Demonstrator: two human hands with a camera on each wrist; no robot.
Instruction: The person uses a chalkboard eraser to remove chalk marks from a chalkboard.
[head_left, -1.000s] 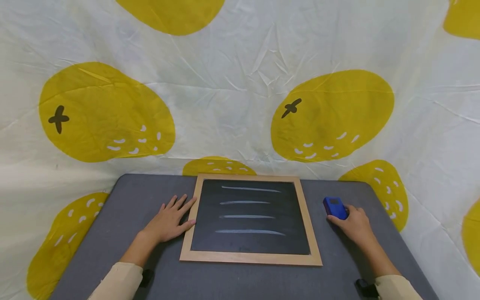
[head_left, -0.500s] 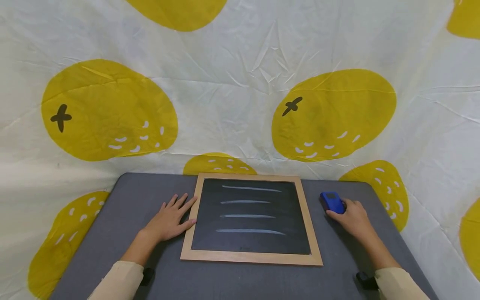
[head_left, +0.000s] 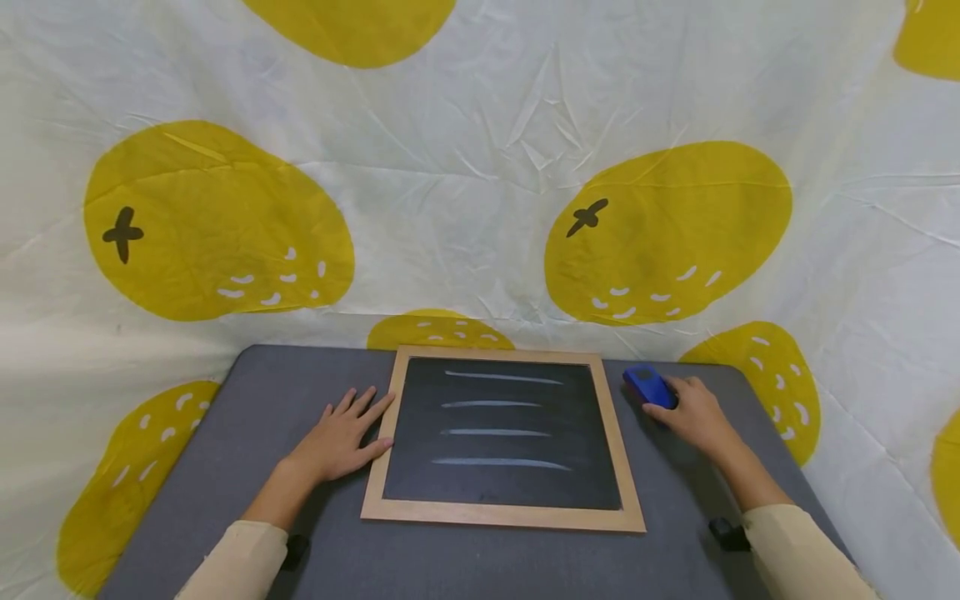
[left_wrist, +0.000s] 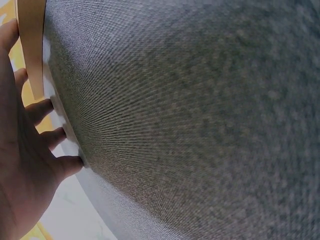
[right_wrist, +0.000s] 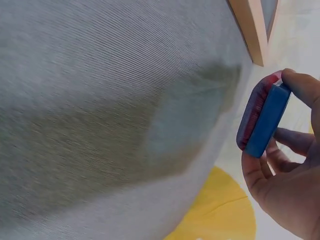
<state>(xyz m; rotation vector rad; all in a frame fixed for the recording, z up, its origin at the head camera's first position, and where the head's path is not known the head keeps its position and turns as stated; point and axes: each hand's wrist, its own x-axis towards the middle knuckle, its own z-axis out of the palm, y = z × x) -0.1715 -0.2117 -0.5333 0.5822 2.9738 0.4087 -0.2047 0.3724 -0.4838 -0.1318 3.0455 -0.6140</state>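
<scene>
Board (head_left: 498,419) on the bench (head_left: 420,560), four chalk lines (head_left: 491,404) whole: I judge none wiped yet, all left. Right of it, my right hand (head_left: 699,414) grips the eraser (head_left: 647,385); my left hand (head_left: 335,443), spread, touches the board's frame (head_left: 375,493).

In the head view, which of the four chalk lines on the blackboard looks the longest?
The bottom chalk line, closest to the lower bar of the wooden frame: its ends reach farther left and farther right than those of the three lines above it.

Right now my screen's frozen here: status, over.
Left hand touching chalkboard frame, left side. Right hand gripping blue eraser, raised, right of frame. Four chalk lines showing. Nothing seen between eraser and frame.
</scene>
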